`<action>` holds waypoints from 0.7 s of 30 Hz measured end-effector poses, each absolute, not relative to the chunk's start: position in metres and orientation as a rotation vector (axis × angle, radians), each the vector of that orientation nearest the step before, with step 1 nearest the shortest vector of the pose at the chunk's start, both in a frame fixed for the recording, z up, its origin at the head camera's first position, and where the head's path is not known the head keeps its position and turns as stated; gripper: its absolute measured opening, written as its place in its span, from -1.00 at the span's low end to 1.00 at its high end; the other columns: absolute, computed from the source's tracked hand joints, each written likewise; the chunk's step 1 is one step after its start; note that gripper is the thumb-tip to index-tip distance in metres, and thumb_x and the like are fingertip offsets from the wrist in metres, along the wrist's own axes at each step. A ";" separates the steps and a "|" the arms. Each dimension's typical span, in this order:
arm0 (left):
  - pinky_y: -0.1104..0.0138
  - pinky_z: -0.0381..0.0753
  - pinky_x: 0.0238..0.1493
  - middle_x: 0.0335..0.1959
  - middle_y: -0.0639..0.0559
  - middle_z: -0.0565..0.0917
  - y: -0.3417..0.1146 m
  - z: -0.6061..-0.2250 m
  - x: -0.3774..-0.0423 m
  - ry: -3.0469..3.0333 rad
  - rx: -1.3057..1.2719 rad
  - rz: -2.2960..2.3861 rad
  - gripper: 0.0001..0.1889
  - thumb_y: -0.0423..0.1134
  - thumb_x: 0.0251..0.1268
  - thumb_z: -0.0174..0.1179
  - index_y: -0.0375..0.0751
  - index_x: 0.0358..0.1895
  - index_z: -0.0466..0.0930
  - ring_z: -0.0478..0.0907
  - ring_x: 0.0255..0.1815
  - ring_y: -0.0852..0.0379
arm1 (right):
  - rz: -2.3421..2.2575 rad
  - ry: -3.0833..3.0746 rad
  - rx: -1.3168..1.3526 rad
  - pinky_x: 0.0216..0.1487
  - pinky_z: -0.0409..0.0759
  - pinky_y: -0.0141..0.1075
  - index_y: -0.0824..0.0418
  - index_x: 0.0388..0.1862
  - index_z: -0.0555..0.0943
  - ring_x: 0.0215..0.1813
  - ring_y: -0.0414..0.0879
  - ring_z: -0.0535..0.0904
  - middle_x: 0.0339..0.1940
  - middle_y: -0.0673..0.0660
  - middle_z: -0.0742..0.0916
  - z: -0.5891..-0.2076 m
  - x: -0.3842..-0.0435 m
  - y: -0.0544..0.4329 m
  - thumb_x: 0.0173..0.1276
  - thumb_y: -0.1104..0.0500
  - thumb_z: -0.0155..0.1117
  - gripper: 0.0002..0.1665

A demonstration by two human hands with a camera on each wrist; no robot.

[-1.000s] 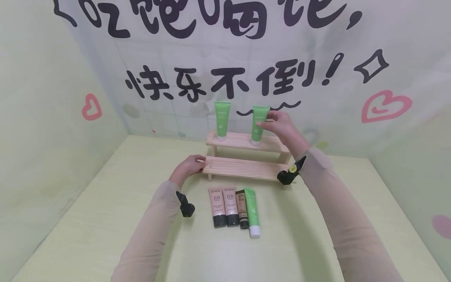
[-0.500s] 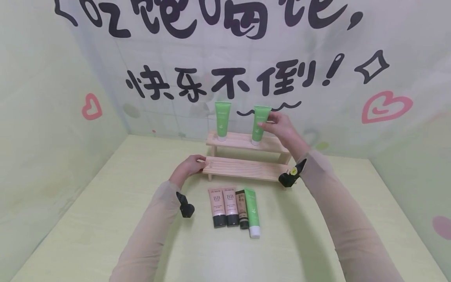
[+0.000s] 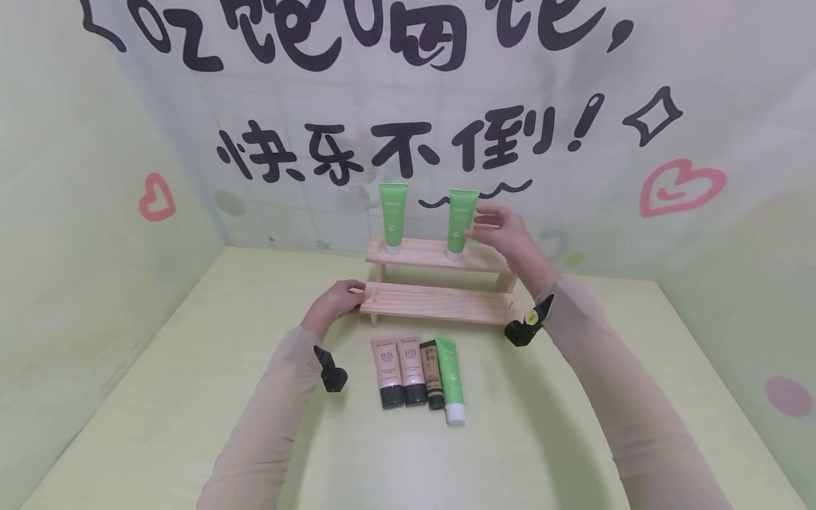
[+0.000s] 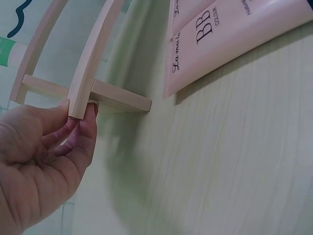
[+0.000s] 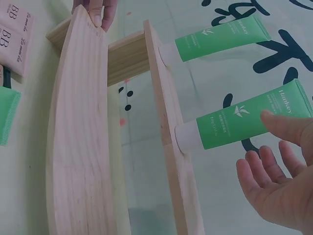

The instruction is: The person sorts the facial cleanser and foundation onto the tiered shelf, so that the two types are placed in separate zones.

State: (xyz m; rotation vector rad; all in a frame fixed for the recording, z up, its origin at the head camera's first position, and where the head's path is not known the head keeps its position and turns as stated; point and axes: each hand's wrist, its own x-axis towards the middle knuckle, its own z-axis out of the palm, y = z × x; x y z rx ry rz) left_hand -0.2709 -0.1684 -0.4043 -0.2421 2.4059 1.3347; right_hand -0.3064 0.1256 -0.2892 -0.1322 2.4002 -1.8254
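A two-tier wooden display stand stands on the table. My left hand pinches the left end of its lower shelf between thumb and fingers. On the upper shelf one green squeeze tube stands upright on its white cap at the left. A second green tube stands nearer the middle, also cap down. Beside it is my right hand, its fingers spread off the tube. In the right wrist view the thumb lies at the tube's edge; whether it touches is unclear.
In front of the stand lie two pink BB cream tubes, a narrow brown tube with a black cap and another green tube, side by side. Behind is a white wall sheet with black lettering.
My right hand has loosened its grip on the second green tube, which now stands by itself on the upper shelf. The left hand keeps its hold on the stand. The head view has shifted slightly.
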 end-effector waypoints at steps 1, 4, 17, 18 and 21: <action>0.28 0.51 0.08 0.19 -0.29 0.42 -0.169 -0.405 -0.271 2.412 -0.244 1.328 -0.56 -0.25 0.39 -0.09 -0.31 0.29 0.25 0.50 0.09 -0.04 | -1.829 2.399 -0.113 0.25 0.40 -0.16 0.30 0.33 0.21 0.25 0.11 0.40 0.28 0.31 0.42 -0.290 -0.304 0.126 0.20 0.33 0.22 -0.29; 0.29 0.52 0.06 0.18 -0.29 0.43 -0.170 -0.406 -0.271 2.427 -0.243 1.306 -0.57 -0.26 0.38 -0.08 -0.32 0.27 0.27 0.51 0.06 -0.01 | -1.840 2.381 -0.050 0.18 0.47 -0.21 0.32 0.32 0.22 0.12 0.04 0.48 0.26 0.32 0.44 -0.295 -0.296 0.129 0.23 0.31 0.20 -0.31; 0.40 0.43 -0.19 -0.02 -0.16 0.53 -0.170 -0.400 -0.265 2.509 -0.182 1.172 -0.58 -0.19 0.39 -0.11 -0.30 0.24 0.31 0.45 -0.20 0.15 | -1.543 2.240 -0.131 0.09 0.54 -0.14 0.43 0.20 0.35 -0.10 -0.10 0.60 0.11 0.36 0.54 -0.340 -0.249 0.145 0.29 0.24 0.14 -0.47; 0.38 0.45 -0.15 -0.01 -0.16 0.53 -0.169 -0.400 -0.266 2.504 -0.190 1.179 -0.58 -0.20 0.39 -0.11 -0.30 0.24 0.31 0.47 -0.17 0.13 | -1.499 2.239 -0.133 0.07 0.55 -0.15 0.43 0.19 0.36 -0.08 -0.05 0.60 0.11 0.37 0.54 -0.346 -0.245 0.146 0.29 0.22 0.15 -0.47; 0.30 0.50 -0.05 0.05 -0.19 0.51 -0.170 -0.404 -0.273 2.480 -0.193 1.189 -0.58 -0.22 0.38 -0.10 -0.29 0.25 0.30 0.50 -0.10 0.08 | -1.432 2.231 -0.122 0.02 0.58 -0.17 0.43 0.17 0.39 -0.02 0.05 0.60 0.09 0.38 0.56 -0.360 -0.234 0.148 0.27 0.19 0.19 -0.46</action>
